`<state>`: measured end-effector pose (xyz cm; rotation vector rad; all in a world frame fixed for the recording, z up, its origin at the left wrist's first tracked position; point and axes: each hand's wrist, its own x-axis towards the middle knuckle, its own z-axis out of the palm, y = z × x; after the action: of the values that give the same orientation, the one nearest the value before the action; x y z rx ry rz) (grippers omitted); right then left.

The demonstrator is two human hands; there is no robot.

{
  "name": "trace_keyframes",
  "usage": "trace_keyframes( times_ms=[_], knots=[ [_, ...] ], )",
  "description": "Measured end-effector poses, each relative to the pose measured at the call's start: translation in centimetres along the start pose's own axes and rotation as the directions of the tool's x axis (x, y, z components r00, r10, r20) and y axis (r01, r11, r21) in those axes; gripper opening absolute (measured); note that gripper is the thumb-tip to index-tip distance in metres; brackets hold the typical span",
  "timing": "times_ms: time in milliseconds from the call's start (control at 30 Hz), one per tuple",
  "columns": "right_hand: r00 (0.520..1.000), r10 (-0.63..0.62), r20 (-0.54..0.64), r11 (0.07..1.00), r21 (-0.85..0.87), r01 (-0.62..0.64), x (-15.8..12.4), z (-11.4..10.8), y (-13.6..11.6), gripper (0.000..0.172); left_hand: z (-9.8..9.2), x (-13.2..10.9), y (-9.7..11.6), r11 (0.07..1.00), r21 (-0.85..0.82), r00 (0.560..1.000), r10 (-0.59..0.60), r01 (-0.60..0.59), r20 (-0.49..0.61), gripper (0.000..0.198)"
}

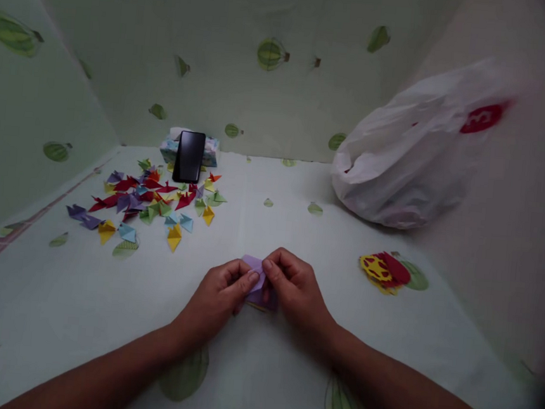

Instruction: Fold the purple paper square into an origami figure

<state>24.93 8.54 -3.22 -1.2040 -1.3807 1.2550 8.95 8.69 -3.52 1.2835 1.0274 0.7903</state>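
Observation:
A small purple sheet of origami paper [252, 262] is pinched between both hands near the middle of the table. My left hand [221, 291] grips its left side, thumb on top. On the right side, my right hand [297, 289] holds the paper's edge between thumb and bent fingers. Just beneath the hands lies a stack of purple paper [268, 302], with a thin yellowish edge showing at the bottom. The fingers cover much of the held sheet, so its folds are partly hidden.
Many folded paper cranes [129, 201] in several colours lie in a pile at the back left. Behind them a black phone [189, 158] leans on a tissue box [211, 153]. Red and yellow paper cut-outs [385, 272] lie to the right, below a white plastic bag [400, 158].

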Motion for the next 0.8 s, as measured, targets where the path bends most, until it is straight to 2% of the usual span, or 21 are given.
trace_keyframes(
  times_ms=[100,267,400,467,600,800],
  knots=[
    [1.0,0.014,0.008,0.998,0.06,-0.015,0.05,-0.01,0.08,0.03,-0.02,0.04,0.23,1.0,-0.004,1.0,0.014,-0.014,-0.003,0.031],
    [0.996,0.002,0.091,0.993,0.121,-0.013,0.4,-0.28,0.24,0.037,0.0,-0.04,0.55,0.996,0.024,0.995,0.089,-0.088,-0.04,0.027],
    [0.987,0.011,0.161,0.991,0.131,-0.033,0.4,-0.41,0.15,0.036,-0.06,-0.14,0.42,0.993,0.026,0.993,0.117,-0.118,0.021,0.024],
    [0.99,0.013,0.142,0.995,0.093,-0.027,0.23,-0.38,0.0,0.034,-0.11,-0.17,0.34,0.991,0.032,0.99,0.129,-0.131,0.047,0.024],
    [0.998,0.008,0.059,0.998,0.061,-0.012,-0.05,-0.2,-0.23,0.035,-0.21,-0.12,0.31,0.988,0.094,0.992,0.122,-0.125,0.034,0.027],
    [0.999,0.023,0.046,0.994,0.105,-0.028,-0.02,-0.06,-0.24,0.034,-0.39,0.03,0.35,0.987,0.14,0.996,0.083,-0.079,-0.017,0.031]
  ],
)
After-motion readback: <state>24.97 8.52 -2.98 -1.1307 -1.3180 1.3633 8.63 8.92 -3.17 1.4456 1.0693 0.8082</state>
